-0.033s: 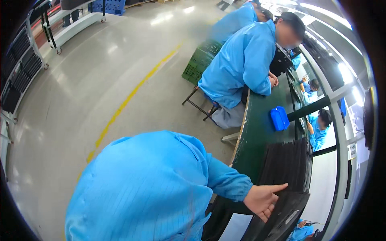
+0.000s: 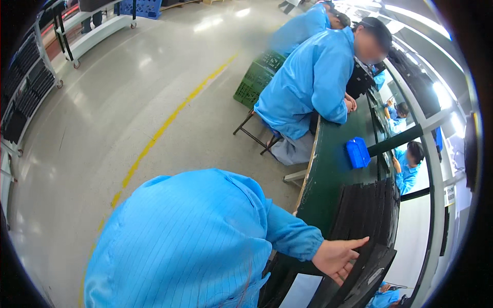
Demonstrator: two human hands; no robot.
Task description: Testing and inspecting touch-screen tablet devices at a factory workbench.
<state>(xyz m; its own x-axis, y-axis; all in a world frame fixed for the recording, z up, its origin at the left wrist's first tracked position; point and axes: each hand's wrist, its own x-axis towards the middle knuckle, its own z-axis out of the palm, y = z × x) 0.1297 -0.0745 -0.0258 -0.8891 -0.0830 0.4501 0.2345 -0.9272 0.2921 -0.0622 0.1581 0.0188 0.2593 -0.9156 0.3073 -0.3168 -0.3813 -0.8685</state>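
Observation:
My left hand (image 2: 336, 259) reaches out from its blue sleeve at the lower right. The thumb is stretched away from the partly bent fingers, and nothing shows between them. Beside the fingers leans a black panel (image 2: 372, 274); whether they touch it is hard to see. A row of thin black panels (image 2: 362, 210), packed upright and close together, stands just beyond the thumb. Below the hand lies a pale flat sheet (image 2: 302, 290), cut off by the lower edge. My right hand is out of sight.
The green worktable (image 2: 328, 174) carries a blue bin (image 2: 358, 152). Farther along it a person in blue (image 2: 313, 77) sits on a stool, with green crates (image 2: 257, 77) behind. Framed windows border the table. Carts with black panels (image 2: 25, 92) stand far left.

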